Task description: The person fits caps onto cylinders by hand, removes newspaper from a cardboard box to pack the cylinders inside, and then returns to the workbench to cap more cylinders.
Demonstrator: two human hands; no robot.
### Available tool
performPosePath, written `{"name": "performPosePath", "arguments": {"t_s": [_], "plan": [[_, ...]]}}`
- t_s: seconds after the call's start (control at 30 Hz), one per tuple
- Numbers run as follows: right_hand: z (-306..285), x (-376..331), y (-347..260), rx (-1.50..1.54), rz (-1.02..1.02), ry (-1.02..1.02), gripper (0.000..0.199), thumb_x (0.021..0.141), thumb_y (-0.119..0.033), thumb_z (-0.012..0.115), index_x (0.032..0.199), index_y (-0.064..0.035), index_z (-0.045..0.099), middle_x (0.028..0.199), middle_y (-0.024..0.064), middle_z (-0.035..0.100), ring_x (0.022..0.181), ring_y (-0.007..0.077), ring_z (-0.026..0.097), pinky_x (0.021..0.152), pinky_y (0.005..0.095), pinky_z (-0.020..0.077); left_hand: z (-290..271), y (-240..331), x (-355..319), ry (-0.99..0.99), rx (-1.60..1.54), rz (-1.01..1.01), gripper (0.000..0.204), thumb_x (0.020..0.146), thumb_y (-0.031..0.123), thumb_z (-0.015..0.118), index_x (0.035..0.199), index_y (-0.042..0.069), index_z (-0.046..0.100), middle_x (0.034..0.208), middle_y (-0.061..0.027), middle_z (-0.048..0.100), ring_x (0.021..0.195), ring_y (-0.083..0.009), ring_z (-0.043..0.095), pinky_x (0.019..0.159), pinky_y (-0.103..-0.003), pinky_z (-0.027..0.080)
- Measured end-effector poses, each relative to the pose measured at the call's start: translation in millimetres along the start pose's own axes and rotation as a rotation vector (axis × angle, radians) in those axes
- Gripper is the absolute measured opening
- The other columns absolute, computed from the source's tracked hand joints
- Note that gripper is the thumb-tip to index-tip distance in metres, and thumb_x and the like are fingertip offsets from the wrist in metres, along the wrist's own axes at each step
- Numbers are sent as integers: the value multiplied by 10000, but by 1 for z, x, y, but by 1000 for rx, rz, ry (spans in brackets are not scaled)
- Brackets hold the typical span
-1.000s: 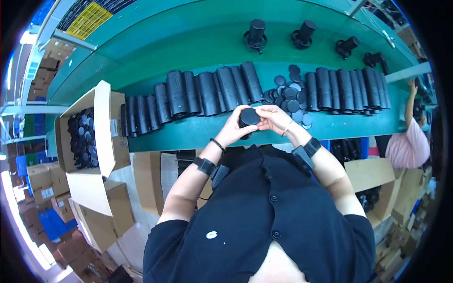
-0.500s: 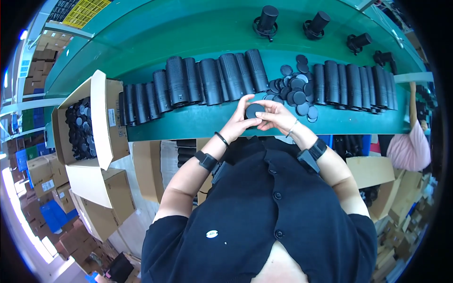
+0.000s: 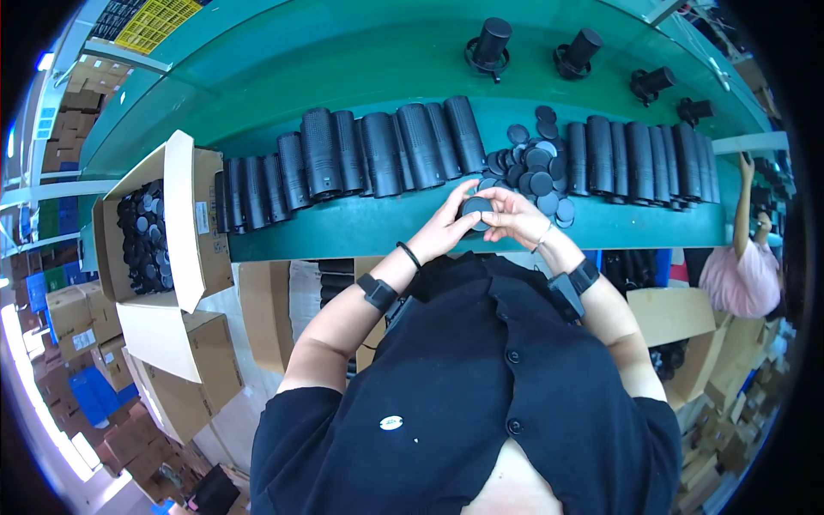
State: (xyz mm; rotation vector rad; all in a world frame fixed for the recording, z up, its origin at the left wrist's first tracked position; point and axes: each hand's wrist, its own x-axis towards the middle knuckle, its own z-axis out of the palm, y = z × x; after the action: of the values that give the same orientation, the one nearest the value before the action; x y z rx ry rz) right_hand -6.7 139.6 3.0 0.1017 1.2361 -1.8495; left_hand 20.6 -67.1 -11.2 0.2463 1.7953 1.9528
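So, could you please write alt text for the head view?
Both hands, left hand and right hand, hold a black cylindrical part over a green workbench. Rows of black cylinders and a pile of round black caps lie beyond; an open cardboard box stands left.

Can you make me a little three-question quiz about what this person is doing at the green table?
1. True or false: both hands hold one black cylinder.
2. What lies in a loose pile just beyond the hands? A) black round discs B) yellow crates C) blue boxes
3. Fill in: the open cardboard box at the person's left holds many black round ____.

Key
1. True: the left hand and the right hand grip the black cylinder between them, at the near edge of the green table.
2. A: the black round discs.
3. Discs, in the open cardboard box.
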Motion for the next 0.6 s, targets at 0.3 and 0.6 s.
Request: {"name": "performPosePath", "arguments": {"t_s": [0.3,0.6], "plan": [[19,-3,-23,-552,-169,-106,936,677,-145,821,1439,-30,290,1307,79,461,1230,192,430,1037,331,346,-27,74,9,138,-758,83,443,987,341,452,1331,62,441,1203,-146,558,1145,-263,528,1004,-429,401],[10,95,-135,-409,-180,278,850,849,-386,672,1471,-41,206,1319,132,466,1121,220,519,912,402,457,-184,87,-6,935,1239,-353,906,729,434,766,1421,95,291,1196,-235,454,1118,-416,481,868,-496,479]]}}
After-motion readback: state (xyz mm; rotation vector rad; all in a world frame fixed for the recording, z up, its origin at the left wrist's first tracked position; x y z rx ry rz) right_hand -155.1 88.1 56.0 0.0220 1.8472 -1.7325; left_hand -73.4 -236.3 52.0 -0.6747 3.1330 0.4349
